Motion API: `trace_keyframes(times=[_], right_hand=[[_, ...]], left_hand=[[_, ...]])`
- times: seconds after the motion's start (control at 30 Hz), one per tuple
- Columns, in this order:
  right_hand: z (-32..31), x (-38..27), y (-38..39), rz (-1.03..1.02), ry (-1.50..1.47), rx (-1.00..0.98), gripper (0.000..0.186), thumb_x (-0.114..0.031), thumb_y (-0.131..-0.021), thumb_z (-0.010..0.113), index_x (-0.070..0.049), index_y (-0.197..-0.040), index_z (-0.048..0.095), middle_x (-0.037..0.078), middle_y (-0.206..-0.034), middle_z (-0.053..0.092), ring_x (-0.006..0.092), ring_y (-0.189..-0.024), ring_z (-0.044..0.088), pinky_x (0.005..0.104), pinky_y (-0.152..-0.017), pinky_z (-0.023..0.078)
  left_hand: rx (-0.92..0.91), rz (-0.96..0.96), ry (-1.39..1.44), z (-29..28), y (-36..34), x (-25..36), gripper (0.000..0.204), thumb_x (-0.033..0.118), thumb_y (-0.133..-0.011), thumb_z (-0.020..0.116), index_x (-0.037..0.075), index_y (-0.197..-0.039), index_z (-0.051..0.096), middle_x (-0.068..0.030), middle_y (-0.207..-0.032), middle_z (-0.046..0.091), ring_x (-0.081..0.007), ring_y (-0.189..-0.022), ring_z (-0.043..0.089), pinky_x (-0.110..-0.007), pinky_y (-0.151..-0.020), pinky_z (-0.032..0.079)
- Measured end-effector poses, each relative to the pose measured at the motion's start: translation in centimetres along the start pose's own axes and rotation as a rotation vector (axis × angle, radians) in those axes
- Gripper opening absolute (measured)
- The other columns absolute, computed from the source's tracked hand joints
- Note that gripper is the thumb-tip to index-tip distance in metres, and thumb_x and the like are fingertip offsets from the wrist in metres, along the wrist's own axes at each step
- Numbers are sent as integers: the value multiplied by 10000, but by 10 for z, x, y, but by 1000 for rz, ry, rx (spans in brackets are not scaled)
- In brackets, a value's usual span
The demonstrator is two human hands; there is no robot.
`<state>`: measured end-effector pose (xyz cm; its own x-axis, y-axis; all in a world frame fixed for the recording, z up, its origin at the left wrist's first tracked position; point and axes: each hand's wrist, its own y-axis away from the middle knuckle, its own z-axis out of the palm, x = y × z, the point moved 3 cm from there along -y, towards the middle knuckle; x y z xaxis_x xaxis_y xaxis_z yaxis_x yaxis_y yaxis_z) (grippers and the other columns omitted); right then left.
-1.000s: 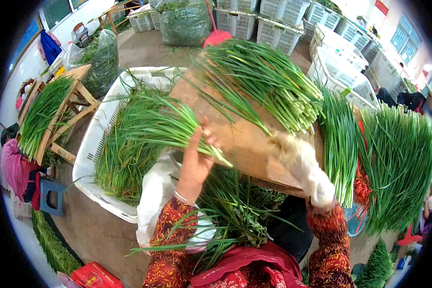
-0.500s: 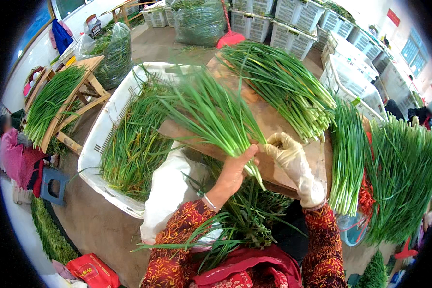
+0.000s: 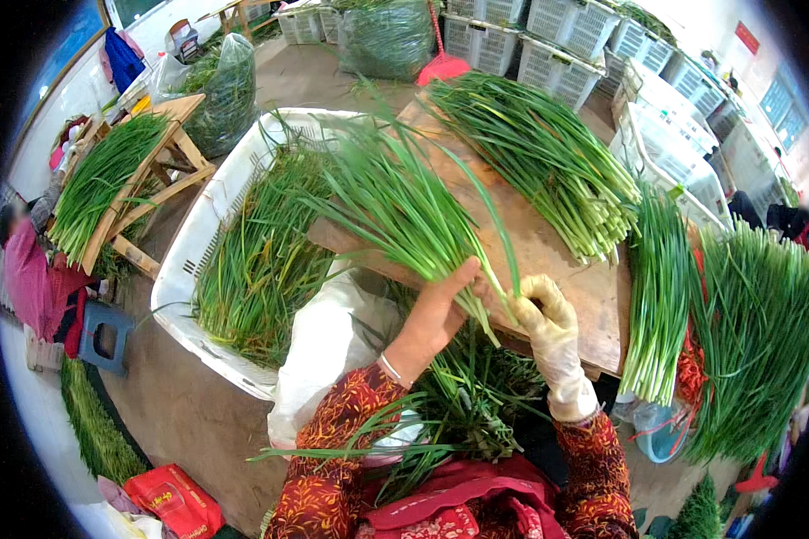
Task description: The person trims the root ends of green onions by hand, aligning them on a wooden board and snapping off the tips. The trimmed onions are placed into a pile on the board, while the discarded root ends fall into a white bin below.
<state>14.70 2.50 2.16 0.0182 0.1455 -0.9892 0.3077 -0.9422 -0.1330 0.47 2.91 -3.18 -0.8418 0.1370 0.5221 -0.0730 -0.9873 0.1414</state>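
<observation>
My bare left hand [image 3: 433, 325], with a bracelet at the wrist, is closed round a loose bunch of garlic chives [image 3: 404, 211]. The pale stem ends stick out below the fist, and the green leaves fan up and to the left. My right hand [image 3: 548, 328] wears a cream glove and pinches a single chive blade [image 3: 505, 235] at the bunch's right side. That blade arches away from the others. Behind the hands, a wooden board [image 3: 548, 301] carries a thick pile of trimmed chives [image 3: 539, 162]. Loose chive waste [image 3: 467, 404] lies on my lap.
To the left stands a white plastic crate [image 3: 173, 301] filled with chives, a white sack [image 3: 319, 359] beside it. Upright chive bundles [image 3: 661, 305] line the right side. Stacked crates [image 3: 562, 67] and a red dustpan [image 3: 442, 67] are at the back; another person [image 3: 40, 287] sits far left.
My gloved right hand has moved down and slightly right, drawing one blade out from the bunch. The left hand keeps its hold, slightly lower. The view has shifted a little.
</observation>
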Motion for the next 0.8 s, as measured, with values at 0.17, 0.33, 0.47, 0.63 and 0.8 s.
trace_keyframes(times=[0.17,0.33,0.47,0.63,0.8], right_hand=[[-12,28,68,187,349,-655,169,-206,-811,618,-84,-927,600,63,-846,609,163,-808,585,259,-724,462],[-29,23,57,76,644,-422,293,-288,-844,565,-60,-1026,589,50,-844,624,121,-751,577,234,-679,466],[-14,-21,7,384,197,-218,302,-309,-888,503,-29,-935,606,5,-703,586,73,-580,481,211,-536,407],[0,-8,-9,286,147,-174,301,-322,-849,560,-25,-869,607,13,-619,566,87,-554,506,233,-547,417],[5,-1,-12,65,760,-32,227,-309,-768,641,-84,-768,610,99,-623,588,239,-565,590,326,-529,448]], left_hand=[[-2,107,-6,-10,-8,32,206,262,-826,609,81,-874,521,-1,-666,506,-142,-618,525,-274,-580,452],[-77,110,21,-6,-5,24,228,216,-852,575,45,-991,518,4,-725,484,-107,-656,466,-286,-609,443],[-127,48,-6,-8,-8,11,172,184,-840,587,63,-936,511,-5,-698,490,-135,-666,491,-285,-631,445],[-88,46,-122,-1,-10,4,202,142,-822,604,48,-978,517,-28,-864,531,-106,-709,519,-265,-642,467],[-35,51,-213,-11,-8,-4,263,147,-806,624,38,-1024,525,-22,-858,560,-88,-702,547,-236,-614,468]])
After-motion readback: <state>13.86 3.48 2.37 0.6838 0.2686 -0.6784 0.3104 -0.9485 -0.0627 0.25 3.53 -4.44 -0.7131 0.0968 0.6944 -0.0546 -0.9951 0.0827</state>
